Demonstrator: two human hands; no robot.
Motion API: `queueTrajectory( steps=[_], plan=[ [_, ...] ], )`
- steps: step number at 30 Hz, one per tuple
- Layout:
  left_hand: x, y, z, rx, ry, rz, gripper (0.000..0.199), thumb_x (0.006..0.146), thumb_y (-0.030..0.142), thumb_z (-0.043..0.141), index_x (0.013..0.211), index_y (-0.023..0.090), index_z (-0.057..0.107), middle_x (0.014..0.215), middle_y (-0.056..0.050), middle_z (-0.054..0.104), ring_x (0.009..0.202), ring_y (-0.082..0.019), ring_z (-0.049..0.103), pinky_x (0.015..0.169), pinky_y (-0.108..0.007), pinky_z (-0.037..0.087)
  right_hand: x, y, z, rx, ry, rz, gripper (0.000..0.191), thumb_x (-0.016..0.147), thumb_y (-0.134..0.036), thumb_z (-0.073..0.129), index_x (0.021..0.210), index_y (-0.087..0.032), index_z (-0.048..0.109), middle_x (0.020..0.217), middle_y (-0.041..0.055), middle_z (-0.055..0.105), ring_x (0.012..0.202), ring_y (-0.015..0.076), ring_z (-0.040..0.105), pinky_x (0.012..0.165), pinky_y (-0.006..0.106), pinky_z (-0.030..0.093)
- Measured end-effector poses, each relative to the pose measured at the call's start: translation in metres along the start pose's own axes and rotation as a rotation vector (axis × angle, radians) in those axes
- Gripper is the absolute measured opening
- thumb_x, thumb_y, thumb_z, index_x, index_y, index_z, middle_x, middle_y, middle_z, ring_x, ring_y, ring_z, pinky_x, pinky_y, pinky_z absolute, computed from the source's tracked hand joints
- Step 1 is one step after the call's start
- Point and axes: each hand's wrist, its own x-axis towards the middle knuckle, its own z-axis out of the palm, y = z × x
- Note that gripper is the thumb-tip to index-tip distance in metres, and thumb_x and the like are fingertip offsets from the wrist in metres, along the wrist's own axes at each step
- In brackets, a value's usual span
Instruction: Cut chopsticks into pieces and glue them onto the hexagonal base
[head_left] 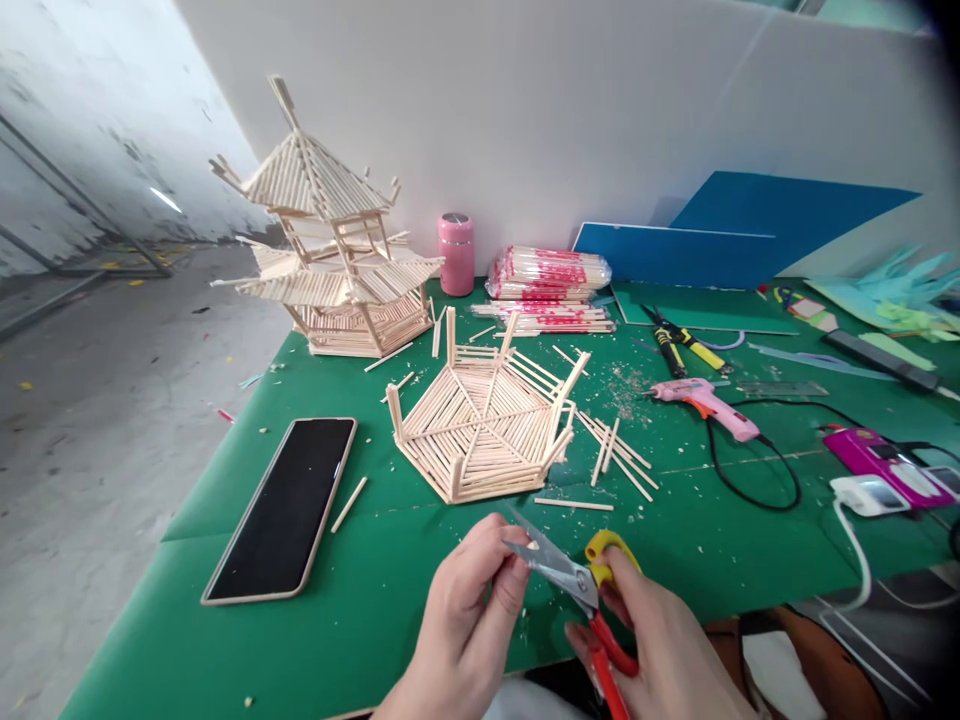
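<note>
My right hand (660, 625) grips a pair of scissors (561, 570) with yellow and red handles, its blades parted and pointing left. In front of them, my left hand (471, 600) pinches a small wooden stick (533, 546); only its pale end shows between the blades, the rest being hidden by the fingers. Just beyond both hands rests a polygonal base (480, 430) built of wooden sticks, with short upright posts at its corners. Loose cut sticks (615, 450) lie to its right, and a single stick (574, 504) lies near its front edge.
A stick-built pagoda (337, 250) stands at the back left, beside a pink flask (456, 255) and packs of wrapped chopsticks (547, 280). A phone (285, 510) lies left. Rightward are a pink glue gun (709, 405) with its cable, yellow-black pliers (686, 345) and a magenta power strip (885, 465).
</note>
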Motion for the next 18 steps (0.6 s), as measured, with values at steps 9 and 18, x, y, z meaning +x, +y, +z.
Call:
queueTrajectory(
  steps=[9, 18],
  plan=[
    [0.002, -0.006, -0.012, -0.183, -0.180, -0.107, 0.011, 0.087, 0.019, 0.045, 0.083, 0.022, 0.055, 0.075, 0.002, 0.054, 0.066, -0.010, 0.048, 0.060, -0.018, 0.038, -0.004, 0.006, -0.002, -0.173, 0.136, -0.151, 0.035, 0.072, -0.032, 0.053, 0.101, -0.017, 0.039, 0.085, 0.0125, 0.065, 0.072, 0.0241, 0.065, 0.059, 0.033, 0.054],
    [0.006, -0.005, -0.014, -0.119, -0.194, -0.046, 0.013, 0.087, 0.021, 0.044, 0.083, 0.021, 0.056, 0.074, -0.001, 0.058, 0.066, -0.013, 0.052, 0.060, -0.021, 0.041, -0.005, 0.009, -0.006, -0.205, 0.037, -0.111, 0.042, 0.076, -0.035, 0.050, 0.109, -0.014, 0.034, 0.093, 0.0147, 0.062, 0.083, 0.0257, 0.062, 0.069, 0.037, 0.051]
  ],
)
